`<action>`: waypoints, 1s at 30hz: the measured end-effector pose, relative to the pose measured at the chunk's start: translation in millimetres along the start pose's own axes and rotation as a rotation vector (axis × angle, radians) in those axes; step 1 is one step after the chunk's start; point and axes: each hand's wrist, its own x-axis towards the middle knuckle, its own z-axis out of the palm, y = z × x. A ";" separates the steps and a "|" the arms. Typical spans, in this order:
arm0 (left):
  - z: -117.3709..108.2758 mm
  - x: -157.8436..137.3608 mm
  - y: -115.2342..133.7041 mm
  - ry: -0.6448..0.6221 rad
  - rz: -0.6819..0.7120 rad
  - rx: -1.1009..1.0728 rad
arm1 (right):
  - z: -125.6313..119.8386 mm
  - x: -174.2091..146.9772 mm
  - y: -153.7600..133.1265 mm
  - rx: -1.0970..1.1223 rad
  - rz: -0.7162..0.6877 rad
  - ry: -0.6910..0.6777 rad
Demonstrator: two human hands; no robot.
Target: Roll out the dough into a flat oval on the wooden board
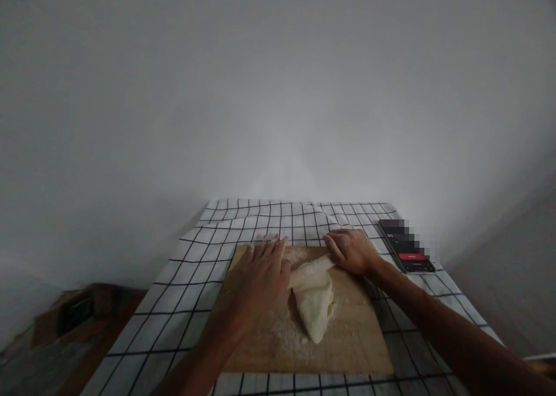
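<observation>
A pale piece of dough [313,312] lies on a floured wooden board [356,338], its narrow end pointing towards me. Across its far part runs a pale, floury roller shape [315,267], which looks like a rolling pin; its ends are hidden by my hands. My left hand [268,268] lies palm down over the left end, fingers stretched out towards the board's far edge and dusted with flour. At the other end, my right hand [351,251] is closed, with its fingers curled down near the board's far right corner. What lies beneath both palms is hidden.
A white cloth with black grid lines [174,303] covers the table. To the right of my right hand lies a phone [408,251], partly blurred out. A grey-white wall [278,95] rises behind the table. Brown boxes [78,315] stand low at the left.
</observation>
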 end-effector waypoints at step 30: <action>24.1 18.8 -1.1 0.142 -0.137 -0.066 | 19.3 -29.7 7.6 0.099 0.043 0.107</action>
